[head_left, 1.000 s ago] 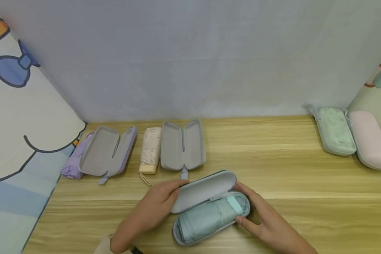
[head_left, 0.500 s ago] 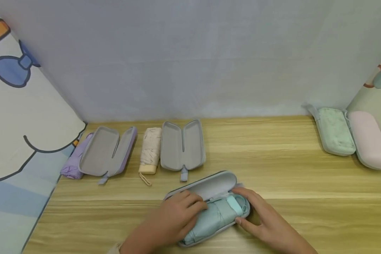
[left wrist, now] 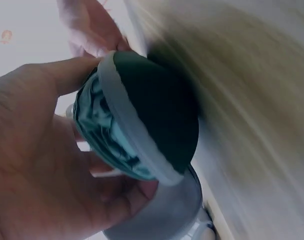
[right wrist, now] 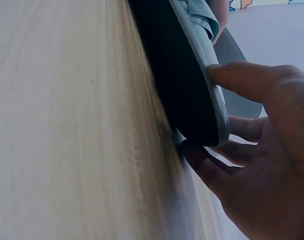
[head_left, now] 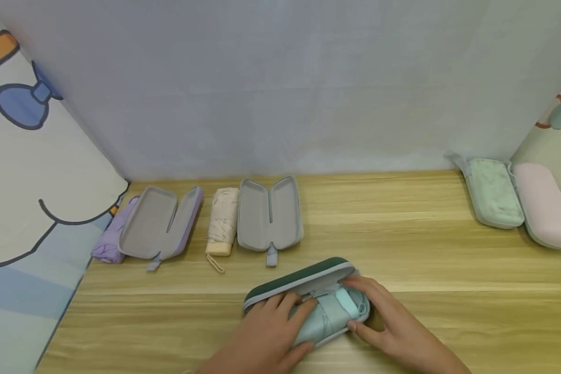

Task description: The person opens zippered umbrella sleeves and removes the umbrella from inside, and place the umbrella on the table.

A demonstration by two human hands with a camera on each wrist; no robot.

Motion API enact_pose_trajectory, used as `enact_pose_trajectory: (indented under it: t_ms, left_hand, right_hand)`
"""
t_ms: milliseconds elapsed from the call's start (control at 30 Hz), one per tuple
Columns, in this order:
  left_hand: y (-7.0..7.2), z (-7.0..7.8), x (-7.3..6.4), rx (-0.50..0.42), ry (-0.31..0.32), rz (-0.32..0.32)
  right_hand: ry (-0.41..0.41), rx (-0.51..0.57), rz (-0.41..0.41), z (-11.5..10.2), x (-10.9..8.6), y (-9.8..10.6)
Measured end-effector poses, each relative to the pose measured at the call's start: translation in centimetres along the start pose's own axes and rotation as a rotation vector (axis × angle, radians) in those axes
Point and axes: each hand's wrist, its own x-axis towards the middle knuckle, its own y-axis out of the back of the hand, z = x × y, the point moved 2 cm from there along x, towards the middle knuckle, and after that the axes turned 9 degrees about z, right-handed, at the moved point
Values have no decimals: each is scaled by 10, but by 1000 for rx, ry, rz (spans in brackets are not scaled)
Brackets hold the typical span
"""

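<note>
A folded light teal umbrella point(head_left: 328, 314) lies in a dark green umbrella case point(head_left: 304, 280) with a grey lining. The case's lid leans partly over it from the far side. My left hand point(head_left: 266, 332) spans the umbrella's left end, fingers curled in at the lid side and thumb at the near rim. In the left wrist view, the umbrella's teal folds point(left wrist: 99, 122) show between thumb and fingers. My right hand point(head_left: 395, 324) holds the case's right end, with its thumb point(right wrist: 237, 77) on the rim and the other fingers round the end.
Behind, on the wooden table point(head_left: 402, 208), lie a purple umbrella point(head_left: 114, 234), an open purple case point(head_left: 145, 223), a cream umbrella point(head_left: 223, 221) and an open grey-lined case point(head_left: 270, 213). A mint case point(head_left: 495, 192) and a pink case point(head_left: 546, 205) are at the right.
My left hand has moved from the lid onto the umbrella's left end. The lid has tipped lower, showing its green outside. My right hand keeps its hold on the case.
</note>
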Motion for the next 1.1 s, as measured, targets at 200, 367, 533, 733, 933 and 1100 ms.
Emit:
enact_pose_trajectory:
  t_ms: [200, 367, 533, 733, 933, 1100]
  left_hand:
    - [1, 10, 9, 26, 57, -25]
    - [1, 8, 14, -72, 103, -116]
    - [6, 2, 14, -149, 89, -185]
    - [5, -4, 20, -291, 223, -223]
    - [6, 1, 21, -353, 321, -163]
    - [20, 3, 19, -478, 328, -170]
  right_hand:
    - [25, -29, 10, 0, -1, 2]
    - [-27, -51, -7, -2, -2, 2]
    - [-31, -7, -26, -1, -3, 3]
    - [8, 50, -38, 1, -3, 4]
    - [10, 79, -36, 5, 0, 8]
    - [29, 94, -21, 12, -3, 14]
